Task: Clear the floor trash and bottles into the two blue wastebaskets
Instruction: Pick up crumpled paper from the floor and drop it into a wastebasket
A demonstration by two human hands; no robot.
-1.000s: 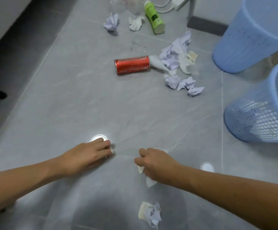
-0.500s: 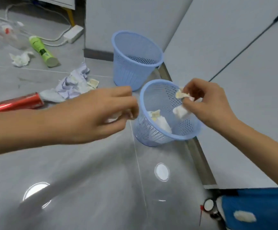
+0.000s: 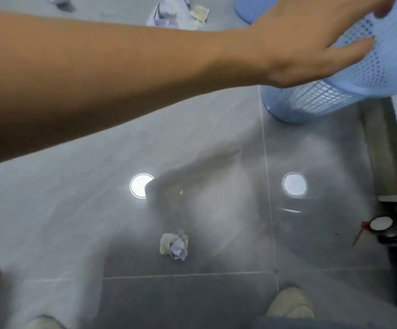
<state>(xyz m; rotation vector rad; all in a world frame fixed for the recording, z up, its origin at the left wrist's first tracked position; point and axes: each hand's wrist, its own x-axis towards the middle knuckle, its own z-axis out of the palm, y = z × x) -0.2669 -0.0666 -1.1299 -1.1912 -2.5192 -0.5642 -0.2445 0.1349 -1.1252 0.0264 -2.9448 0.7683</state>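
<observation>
My left hand (image 3: 311,41) reaches across from the left and hovers over the rim of the near blue wastebasket (image 3: 368,72), thumb spread, with nothing visible in it. Its fingertips run out of frame at the top. The edge of the second blue wastebasket (image 3: 246,10) shows at the top, just behind my wrist. One crumpled paper ball (image 3: 175,244) lies on the grey floor below, near my feet. A heap of crumpled paper (image 3: 169,15) lies at the top centre, beyond my forearm. My right hand is out of view.
My two shoes (image 3: 290,302) (image 3: 41,322) stand at the bottom edge. A dark object with a white round top (image 3: 382,225) sits at the right edge, beside a raised floor strip (image 3: 382,148). Two ceiling-light reflections (image 3: 140,186) shine on the tiles.
The view has tipped down toward the floor at my feet. My left hand has moved over the near wastebasket and no longer shows paper; my right hand has left the frame.
</observation>
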